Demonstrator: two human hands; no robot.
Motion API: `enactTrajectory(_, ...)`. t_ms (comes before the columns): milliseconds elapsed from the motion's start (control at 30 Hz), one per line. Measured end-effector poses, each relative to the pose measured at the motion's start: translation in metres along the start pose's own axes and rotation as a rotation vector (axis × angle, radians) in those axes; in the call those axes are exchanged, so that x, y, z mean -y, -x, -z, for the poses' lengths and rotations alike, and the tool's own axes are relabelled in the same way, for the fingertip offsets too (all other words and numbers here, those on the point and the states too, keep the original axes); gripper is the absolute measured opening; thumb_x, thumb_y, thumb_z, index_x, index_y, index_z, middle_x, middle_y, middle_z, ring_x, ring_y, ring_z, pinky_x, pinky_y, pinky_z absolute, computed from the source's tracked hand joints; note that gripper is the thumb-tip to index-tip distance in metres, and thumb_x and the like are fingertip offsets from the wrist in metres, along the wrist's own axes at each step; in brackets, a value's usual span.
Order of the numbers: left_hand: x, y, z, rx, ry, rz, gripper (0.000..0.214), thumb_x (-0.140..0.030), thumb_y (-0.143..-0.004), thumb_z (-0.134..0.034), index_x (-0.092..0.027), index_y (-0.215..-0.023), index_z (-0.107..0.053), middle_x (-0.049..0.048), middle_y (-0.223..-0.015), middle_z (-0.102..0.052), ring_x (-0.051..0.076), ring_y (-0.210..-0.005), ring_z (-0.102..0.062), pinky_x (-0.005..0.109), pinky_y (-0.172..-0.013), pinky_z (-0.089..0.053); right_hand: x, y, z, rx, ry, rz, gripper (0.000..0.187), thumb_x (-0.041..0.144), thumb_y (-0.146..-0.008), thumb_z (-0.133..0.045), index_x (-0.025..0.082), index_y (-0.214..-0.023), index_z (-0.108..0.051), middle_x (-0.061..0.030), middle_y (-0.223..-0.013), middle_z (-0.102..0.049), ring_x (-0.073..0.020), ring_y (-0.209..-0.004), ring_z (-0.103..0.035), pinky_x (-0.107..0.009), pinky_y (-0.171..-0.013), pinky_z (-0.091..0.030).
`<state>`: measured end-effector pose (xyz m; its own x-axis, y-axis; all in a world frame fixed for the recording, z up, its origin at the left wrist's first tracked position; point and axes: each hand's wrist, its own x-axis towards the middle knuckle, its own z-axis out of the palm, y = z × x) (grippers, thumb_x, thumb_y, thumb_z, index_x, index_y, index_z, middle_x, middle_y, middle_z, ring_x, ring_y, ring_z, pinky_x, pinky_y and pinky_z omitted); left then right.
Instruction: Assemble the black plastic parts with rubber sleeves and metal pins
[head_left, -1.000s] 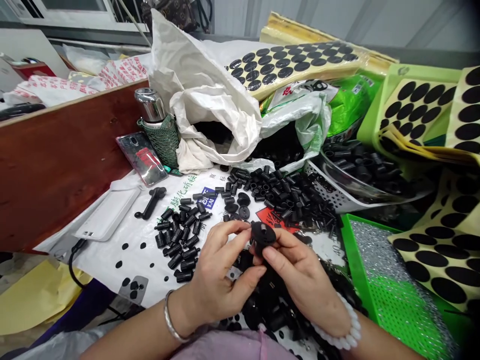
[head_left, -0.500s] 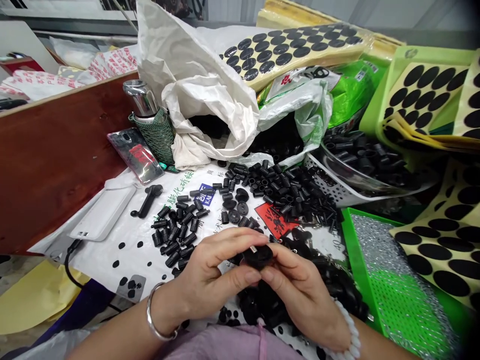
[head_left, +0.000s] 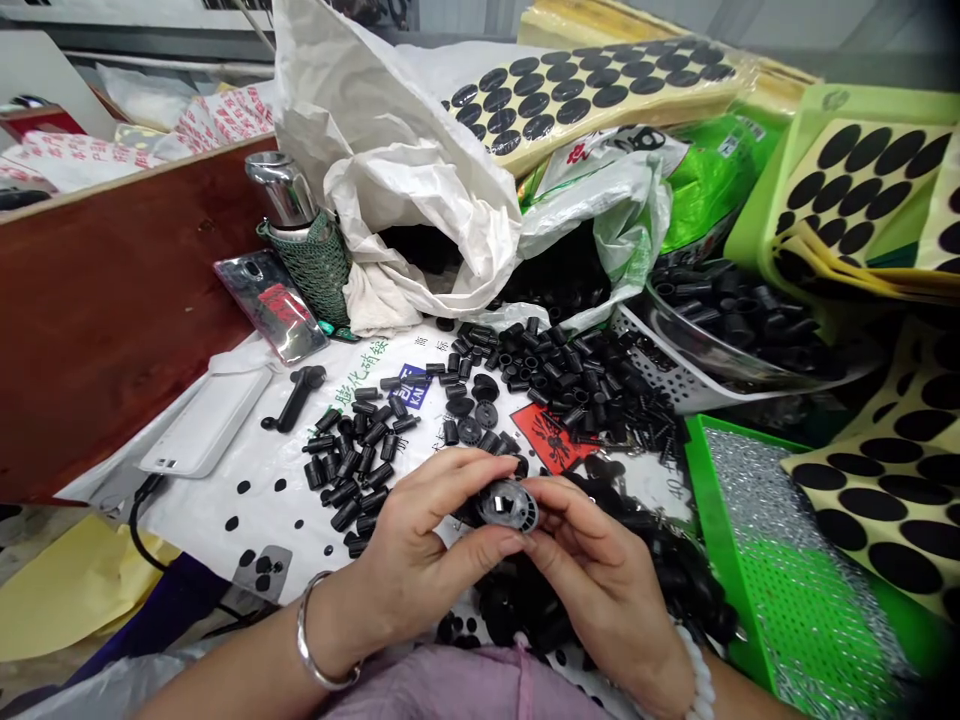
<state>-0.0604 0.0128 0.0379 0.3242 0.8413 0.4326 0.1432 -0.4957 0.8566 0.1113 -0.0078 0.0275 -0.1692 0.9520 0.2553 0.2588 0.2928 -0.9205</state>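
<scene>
Both hands meet in front of me around a black round plastic part (head_left: 508, 506) with a ribbed rim and a small shiny metal piece at its centre. The fingers and thumb of my left hand (head_left: 431, 545) close on its left side. My right hand (head_left: 604, 575) pinches its right edge between thumb and fingertips. Just beyond the hands lie loose black discs (head_left: 472, 425) and a cluster of short black plastic sleeves (head_left: 356, 460). Dark plastic parts (head_left: 517, 605) are heaped beneath the hands, partly hidden by them.
A larger pile of black sleeves (head_left: 570, 370) lies farther back. At right are a green tray (head_left: 705, 500) of metal pins and a clear bowl (head_left: 667, 330) of black parts. Left stand a black crank handle (head_left: 296, 398), a white power bank (head_left: 210, 420), a phone (head_left: 270, 305) and a flask (head_left: 281, 190).
The black round part has turned between my fingers, so its ribbed face and metal centre now show. Both hands keep their hold, with the right fingers slightly shifted.
</scene>
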Motion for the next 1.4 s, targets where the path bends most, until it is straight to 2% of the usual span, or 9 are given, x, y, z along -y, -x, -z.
enactTrajectory(133, 0.002, 0.004, -0.007, -0.037, 0.113, 0.000, 0.041, -0.018, -0.077, -0.063, -0.022, -0.117, -0.052, 0.0078, -0.103, -0.056, 0.020, -0.099, -0.052, 0.033, -0.087, -0.044, -0.003, 0.004, 0.002, -0.025, 0.034, 0.035, 0.025, 0.016, -0.081, -0.052, 0.025, -0.104, -0.057, -0.0041, -0.097, -0.062, -0.0150, -0.085, -0.061, -0.024, -0.070, -0.053)
enactTrajectory(333, 0.003, 0.002, -0.009, -0.014, 0.162, -0.023, 0.041, -0.019, -0.074, -0.067, -0.021, -0.113, -0.055, 0.0082, -0.099, -0.056, 0.019, -0.092, -0.053, 0.032, -0.081, -0.045, 0.003, 0.003, 0.000, 0.070, -0.217, -0.137, 0.021, 0.020, -0.083, -0.052, 0.024, -0.102, -0.059, -0.0012, -0.084, -0.066, -0.0122, -0.071, -0.063, -0.023, -0.066, -0.054)
enactTrajectory(500, -0.002, 0.002, -0.009, -0.052, 0.128, -0.039, 0.037, -0.025, -0.073, -0.069, -0.018, -0.107, -0.057, 0.0087, -0.095, -0.056, 0.020, -0.088, -0.053, 0.032, -0.078, -0.046, 0.007, 0.002, -0.004, 0.116, -0.335, -0.180, 0.022, 0.022, -0.084, -0.051, 0.024, -0.103, -0.061, -0.0013, -0.084, -0.067, -0.0119, -0.070, -0.061, -0.023, -0.067, -0.053)
enactTrajectory(600, -0.004, 0.002, -0.009, -0.077, 0.093, -0.047, 0.033, -0.029, -0.072, -0.069, -0.017, -0.102, -0.058, 0.0074, -0.089, -0.056, 0.018, -0.083, -0.054, 0.030, -0.073, -0.046, 0.004, 0.002, -0.006, 0.076, -0.338, -0.176, 0.020, 0.022, -0.080, -0.056, 0.024, -0.099, -0.064, -0.0017, -0.088, -0.065, -0.0130, -0.079, -0.060, -0.024, -0.073, -0.051)
enactTrajectory(833, -0.010, 0.000, -0.015, -0.207, -0.116, -0.024, 0.031, -0.036, -0.068, -0.070, -0.016, -0.086, -0.053, 0.0021, -0.073, -0.051, 0.014, -0.067, -0.048, 0.026, -0.059, -0.042, 0.003, 0.005, -0.012, 0.047, -0.553, -0.284, 0.019, 0.023, -0.076, -0.063, 0.025, -0.094, -0.061, 0.0000, -0.081, -0.063, -0.0113, -0.074, -0.059, -0.021, -0.068, -0.049)
enactTrajectory(900, -0.011, 0.000, -0.014, -0.195, -0.157, -0.019, 0.031, -0.036, -0.069, -0.068, -0.016, -0.088, -0.052, 0.0023, -0.074, -0.051, 0.015, -0.067, -0.048, 0.027, -0.060, -0.042, 0.003, 0.006, -0.015, 0.034, -0.580, -0.307, 0.018, 0.024, -0.074, -0.064, 0.024, -0.092, -0.061, 0.0004, -0.078, -0.063, -0.0109, -0.071, -0.058, -0.021, -0.067, -0.048)
enactTrajectory(1000, -0.011, 0.002, -0.008, -0.118, -0.136, -0.042, 0.043, -0.035, -0.074, -0.062, -0.015, -0.109, -0.049, 0.0082, -0.093, -0.054, 0.019, -0.081, -0.051, 0.033, -0.074, -0.045, 0.003, 0.007, -0.017, 0.025, -0.618, -0.331, 0.024, 0.027, -0.071, -0.067, 0.023, -0.093, -0.060, -0.0009, -0.080, -0.063, -0.0124, -0.072, -0.058, -0.023, -0.067, -0.049)
enactTrajectory(1133, -0.013, 0.003, 0.005, 0.043, -0.086, -0.101, 0.040, -0.018, -0.082, -0.051, -0.016, -0.122, -0.045, 0.0107, -0.110, -0.055, 0.020, -0.102, -0.050, 0.033, -0.090, -0.042, 0.002, 0.007, -0.017, 0.026, -0.632, -0.359, 0.024, 0.023, -0.072, -0.066, 0.023, -0.095, -0.059, -0.0002, -0.080, -0.062, -0.0118, -0.072, -0.058, -0.024, -0.069, -0.049)
enactTrajectory(1400, -0.022, -0.001, 0.017, 0.110, -0.114, -0.035, 0.033, -0.009, -0.080, -0.054, -0.014, -0.113, -0.055, 0.0083, -0.098, -0.061, 0.015, -0.090, -0.058, 0.025, -0.079, -0.049, 0.000, 0.009, -0.018, 0.029, -0.624, -0.266, 0.024, 0.017, -0.075, -0.063, 0.028, -0.096, -0.060, 0.0023, -0.083, -0.062, -0.0085, -0.075, -0.057, -0.019, -0.069, -0.049)
